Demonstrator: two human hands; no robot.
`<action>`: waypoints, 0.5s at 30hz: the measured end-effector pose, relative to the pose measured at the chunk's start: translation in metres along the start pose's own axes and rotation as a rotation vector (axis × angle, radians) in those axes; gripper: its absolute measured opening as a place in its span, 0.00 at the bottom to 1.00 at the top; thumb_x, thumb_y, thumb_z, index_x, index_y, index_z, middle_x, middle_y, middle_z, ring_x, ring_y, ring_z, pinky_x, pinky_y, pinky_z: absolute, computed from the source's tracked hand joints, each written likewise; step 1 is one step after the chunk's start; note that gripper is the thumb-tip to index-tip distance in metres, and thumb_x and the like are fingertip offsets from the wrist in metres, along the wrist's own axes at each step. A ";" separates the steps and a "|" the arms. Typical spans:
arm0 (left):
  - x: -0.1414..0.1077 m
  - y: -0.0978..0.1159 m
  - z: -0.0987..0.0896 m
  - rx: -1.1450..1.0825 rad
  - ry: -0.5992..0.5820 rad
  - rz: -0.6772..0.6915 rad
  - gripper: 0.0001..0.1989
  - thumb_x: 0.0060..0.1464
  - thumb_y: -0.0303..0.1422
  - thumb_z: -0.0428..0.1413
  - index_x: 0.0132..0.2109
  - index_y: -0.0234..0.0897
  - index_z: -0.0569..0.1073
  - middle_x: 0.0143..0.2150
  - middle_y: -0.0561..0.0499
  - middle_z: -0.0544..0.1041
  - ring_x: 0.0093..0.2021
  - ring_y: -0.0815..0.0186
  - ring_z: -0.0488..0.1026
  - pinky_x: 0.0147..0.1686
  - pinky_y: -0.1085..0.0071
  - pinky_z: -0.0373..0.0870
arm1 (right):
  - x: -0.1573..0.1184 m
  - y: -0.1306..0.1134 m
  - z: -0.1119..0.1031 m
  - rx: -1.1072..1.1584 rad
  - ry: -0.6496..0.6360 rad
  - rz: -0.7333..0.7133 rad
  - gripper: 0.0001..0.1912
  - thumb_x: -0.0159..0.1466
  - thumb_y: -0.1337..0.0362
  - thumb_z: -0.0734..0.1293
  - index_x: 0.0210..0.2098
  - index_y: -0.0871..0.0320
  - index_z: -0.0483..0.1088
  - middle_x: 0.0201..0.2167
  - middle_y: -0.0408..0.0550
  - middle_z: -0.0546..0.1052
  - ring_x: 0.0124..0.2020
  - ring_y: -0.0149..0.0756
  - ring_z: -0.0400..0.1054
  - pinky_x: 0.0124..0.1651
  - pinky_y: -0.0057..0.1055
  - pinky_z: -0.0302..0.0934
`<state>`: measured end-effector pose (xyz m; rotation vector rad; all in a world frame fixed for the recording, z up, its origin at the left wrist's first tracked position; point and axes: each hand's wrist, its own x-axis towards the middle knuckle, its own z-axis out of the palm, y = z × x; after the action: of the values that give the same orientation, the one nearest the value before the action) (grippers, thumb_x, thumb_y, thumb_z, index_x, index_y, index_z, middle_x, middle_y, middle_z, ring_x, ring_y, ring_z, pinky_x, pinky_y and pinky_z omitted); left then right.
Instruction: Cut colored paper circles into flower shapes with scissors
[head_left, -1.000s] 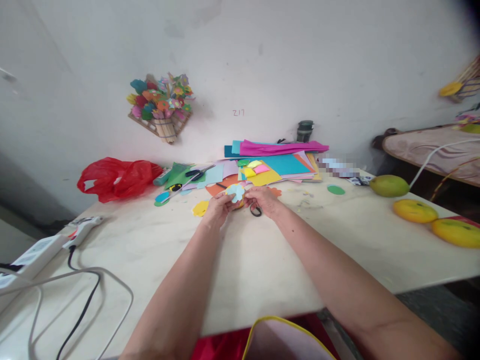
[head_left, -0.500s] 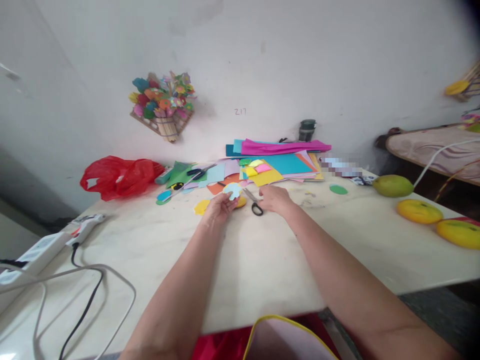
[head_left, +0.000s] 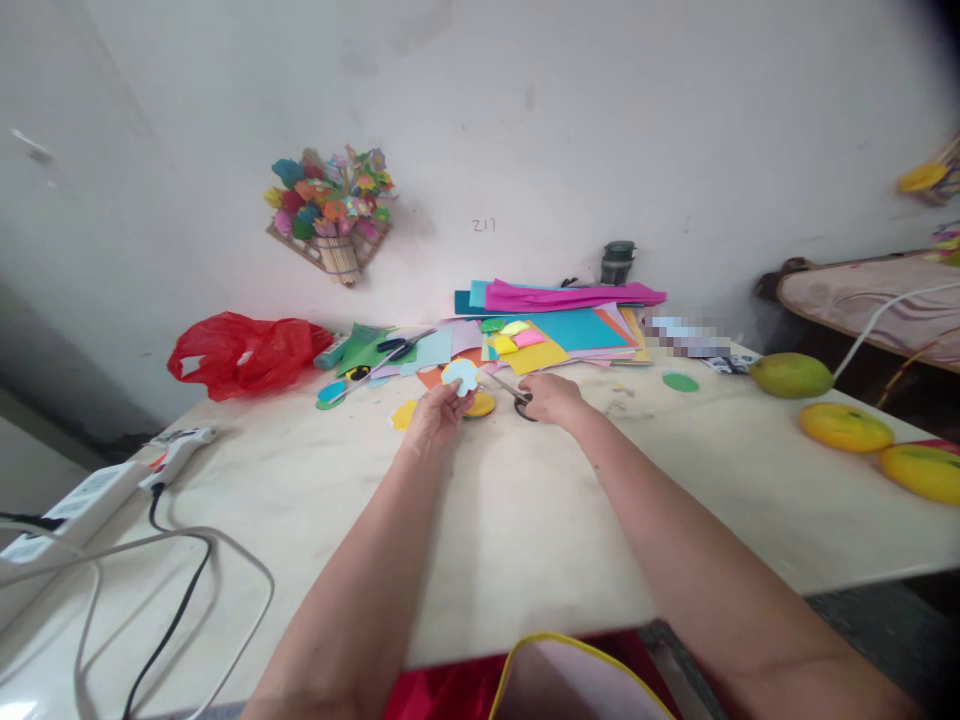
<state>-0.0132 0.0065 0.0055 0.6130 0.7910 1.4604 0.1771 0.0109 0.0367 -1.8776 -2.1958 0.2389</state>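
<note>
Pinched in the fingers of my left hand (head_left: 438, 414) is a light blue paper piece (head_left: 460, 376) with a scalloped outline. My right hand (head_left: 551, 399) is closed on the dark handles of a pair of scissors (head_left: 511, 387), whose blades point left toward the blue piece without touching it. A round yellow-orange item (head_left: 481, 404) lies just right of my left fingers. On the other side of that hand rests a yellow paper shape (head_left: 404, 414).
Coloured sheets (head_left: 577, 332) are stacked at the back. A second pair of scissors (head_left: 405, 345), a red plastic bag (head_left: 244, 355) and a power strip (head_left: 82, 505) with cables are leftward. Several mangoes (head_left: 845, 427) and a green paper oval (head_left: 680, 382) are rightward.
The scissors have turned more level, and my right fingers now cover their handles. The blue piece has shifted slightly left and up in my left hand.
</note>
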 end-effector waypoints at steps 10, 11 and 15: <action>0.000 0.003 0.003 -0.070 0.008 0.121 0.04 0.46 0.25 0.58 0.33 0.33 0.72 0.33 0.47 0.79 0.37 0.63 0.78 0.35 0.74 0.73 | 0.004 -0.003 0.014 1.115 -0.150 -0.081 0.16 0.53 0.62 0.71 0.40 0.61 0.68 0.25 0.47 0.76 0.19 0.30 0.69 0.16 0.22 0.54; 0.000 0.004 0.003 -0.077 0.008 0.122 0.04 0.46 0.25 0.57 0.33 0.32 0.72 0.33 0.47 0.79 0.37 0.62 0.78 0.34 0.74 0.73 | 0.001 -0.005 0.013 1.151 -0.181 -0.120 0.17 0.53 0.61 0.71 0.39 0.61 0.67 0.25 0.47 0.76 0.18 0.29 0.68 0.16 0.21 0.54; -0.001 0.004 0.004 -0.097 -0.002 0.116 0.04 0.46 0.25 0.57 0.33 0.32 0.71 0.33 0.47 0.79 0.39 0.61 0.78 0.32 0.75 0.73 | -0.006 -0.011 0.012 1.113 -0.286 -0.223 0.17 0.56 0.53 0.68 0.35 0.60 0.66 0.24 0.45 0.76 0.19 0.27 0.68 0.17 0.19 0.55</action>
<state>-0.0127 0.0062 0.0111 0.5945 0.6881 1.5945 0.1643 0.0039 0.0278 -0.9915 -1.7335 1.3942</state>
